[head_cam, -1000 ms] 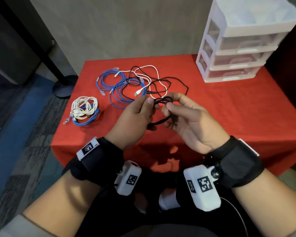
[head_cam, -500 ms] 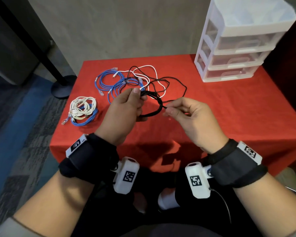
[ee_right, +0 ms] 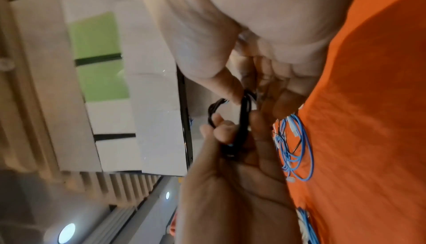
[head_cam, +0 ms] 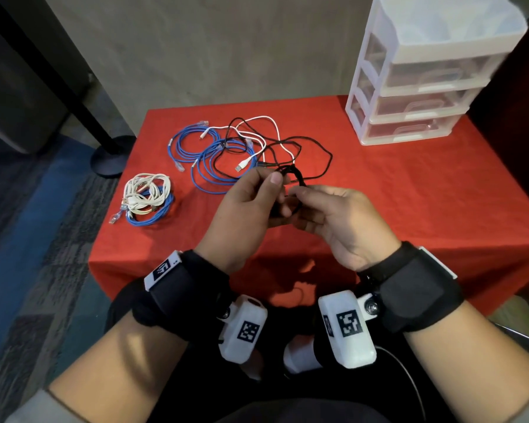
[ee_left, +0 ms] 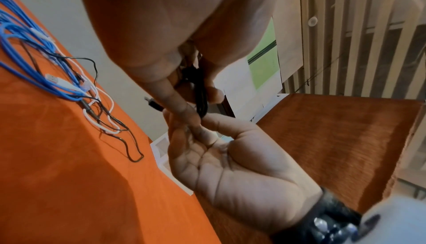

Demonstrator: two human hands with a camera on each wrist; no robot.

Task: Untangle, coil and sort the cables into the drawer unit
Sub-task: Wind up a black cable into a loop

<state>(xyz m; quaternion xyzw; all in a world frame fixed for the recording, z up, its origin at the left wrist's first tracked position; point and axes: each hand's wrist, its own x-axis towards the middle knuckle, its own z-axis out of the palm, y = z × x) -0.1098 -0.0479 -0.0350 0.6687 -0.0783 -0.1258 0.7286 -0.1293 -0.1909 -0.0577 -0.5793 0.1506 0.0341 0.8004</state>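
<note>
A small black cable coil is held above the red table, near its front edge. My left hand pinches the coil between thumb and fingers. My right hand meets it from the right and pinches the same loops. In the left wrist view the black cable runs down between my left fingers to the right hand's thumb. The right wrist view shows the black loop gripped by both hands. The black cable's free length trails back into the tangle of blue, white and black cables.
A coiled white and blue bundle lies at the table's left edge. The white three-drawer unit stands at the back right, its drawers closed. Bare red cloth lies to the right of my hands.
My hands have come together: the left hand dropped and moved right, the right hand closed in. The black loop that stretched between them is now bunched at the fingertips.
</note>
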